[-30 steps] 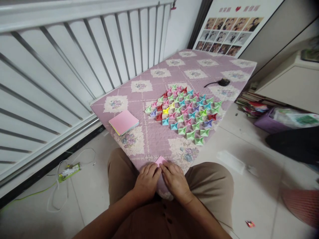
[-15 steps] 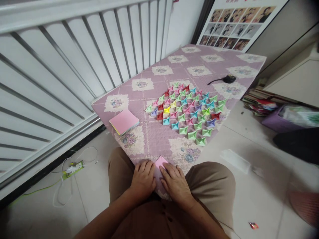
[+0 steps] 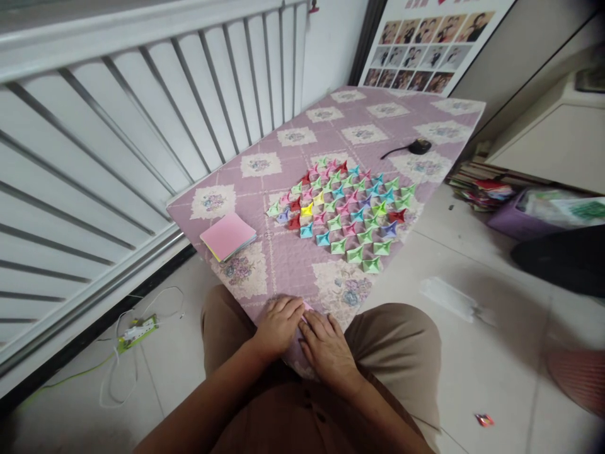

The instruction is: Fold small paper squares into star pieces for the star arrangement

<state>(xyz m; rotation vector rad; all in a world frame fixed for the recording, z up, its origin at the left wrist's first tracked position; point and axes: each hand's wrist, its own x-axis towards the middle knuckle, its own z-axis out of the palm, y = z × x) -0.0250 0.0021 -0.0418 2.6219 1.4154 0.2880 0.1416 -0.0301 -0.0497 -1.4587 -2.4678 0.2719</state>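
At the near corner of the table [image 3: 289, 272], observed pink paper [image 3: 306, 307], mostly covered by left hand [image 3: 280, 325] and right hand [image 3: 328, 347]. Recorded left fingers close together, lightly curled over it; right fingers slightly parted, laid against it. Cannot tell pinched from merely pressed. Noted at table's middle: rows of many-coloured folded paper pieces [image 3: 334, 222]. At table's left edge: stack of paper squares [image 3: 228, 233], pink on top.
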